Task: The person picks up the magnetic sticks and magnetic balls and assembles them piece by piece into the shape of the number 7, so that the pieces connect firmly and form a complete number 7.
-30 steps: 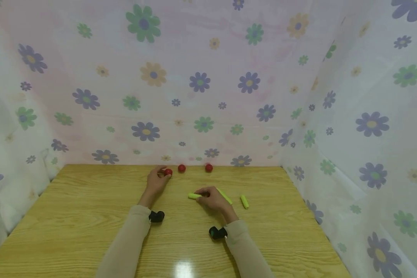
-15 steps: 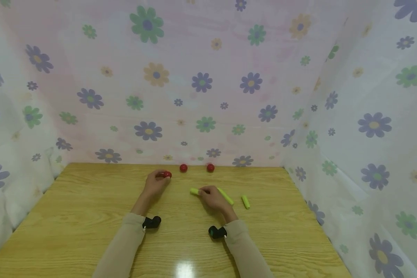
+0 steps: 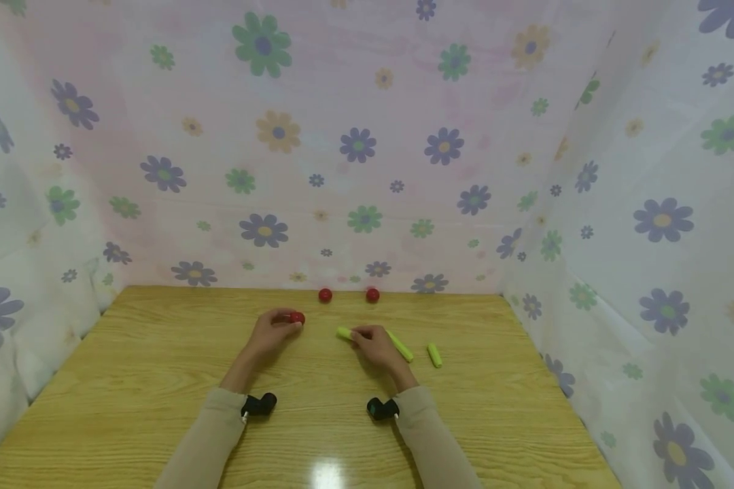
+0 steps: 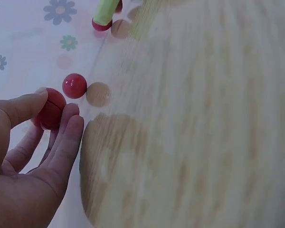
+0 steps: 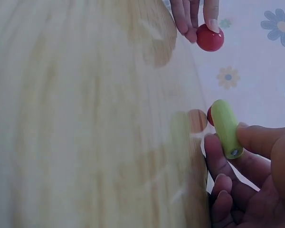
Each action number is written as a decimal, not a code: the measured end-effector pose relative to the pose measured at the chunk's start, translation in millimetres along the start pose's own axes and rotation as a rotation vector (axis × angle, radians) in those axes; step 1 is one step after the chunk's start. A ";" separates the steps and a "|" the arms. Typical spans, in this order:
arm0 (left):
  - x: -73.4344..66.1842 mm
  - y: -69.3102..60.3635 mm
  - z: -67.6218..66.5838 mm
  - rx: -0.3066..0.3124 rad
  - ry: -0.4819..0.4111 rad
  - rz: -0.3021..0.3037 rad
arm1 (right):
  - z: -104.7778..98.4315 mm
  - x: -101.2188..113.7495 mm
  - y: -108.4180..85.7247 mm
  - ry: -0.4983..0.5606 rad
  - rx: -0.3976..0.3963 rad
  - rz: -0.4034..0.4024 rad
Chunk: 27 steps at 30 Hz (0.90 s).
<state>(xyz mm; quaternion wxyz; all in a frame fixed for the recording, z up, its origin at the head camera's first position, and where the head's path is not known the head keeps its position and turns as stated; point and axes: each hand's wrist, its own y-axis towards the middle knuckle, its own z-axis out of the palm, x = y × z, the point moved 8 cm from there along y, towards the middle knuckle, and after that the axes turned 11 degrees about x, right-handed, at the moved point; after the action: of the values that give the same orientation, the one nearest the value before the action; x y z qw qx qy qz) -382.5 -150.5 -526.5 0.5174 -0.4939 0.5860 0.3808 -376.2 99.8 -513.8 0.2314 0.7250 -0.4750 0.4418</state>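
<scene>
My left hand [image 3: 272,334] holds a red ball [image 3: 298,318] between thumb and fingers, left of the table's middle. In the left wrist view this ball [image 4: 52,107] has a dark line across it. A short light-green stick [image 3: 344,333] is pinched by my right hand [image 3: 376,346]. The right wrist view shows the stick [image 5: 226,126] tilted, with a small hole in its near end. It is held above the table, apart from the left hand's ball. Part of the stick is hidden by my right fingers in the head view.
Two more red balls, a left one [image 3: 325,295] and a right one [image 3: 372,295], sit at the table's back edge. A longer green stick [image 3: 400,346] lies partly behind my right hand, with another short green stick [image 3: 434,355] farther right. Flowered cloth [image 3: 318,231] walls the table [image 3: 159,367].
My left hand has drawn the red ball back from the rear edge towards me. My right hand keeps its green stick, which has turned slightly and moved a little away from me. The view has shifted slightly.
</scene>
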 end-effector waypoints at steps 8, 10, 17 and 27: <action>4.8 -2.0 12.1 0.039 -0.163 0.007 | -1.4 -4.3 -2.0 0.004 -0.052 0.007; 6.0 -1.4 15.0 0.057 -0.219 0.014 | -1.9 -4.9 -1.8 0.014 -0.065 0.009; 6.9 1.6 19.3 0.080 -0.240 0.031 | -2.0 -0.1 -2.8 0.060 -0.082 -0.004; 6.9 2.5 23.5 0.116 -0.140 -0.006 | 9.5 5.3 0.4 0.053 0.014 -0.113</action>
<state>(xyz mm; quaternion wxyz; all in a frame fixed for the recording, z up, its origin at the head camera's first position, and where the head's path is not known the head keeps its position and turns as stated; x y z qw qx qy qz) -379.4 -128.8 -537.5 0.5861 -0.4371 0.5680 0.3780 -371.7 89.8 -514.1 0.2632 0.7404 -0.4240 0.4504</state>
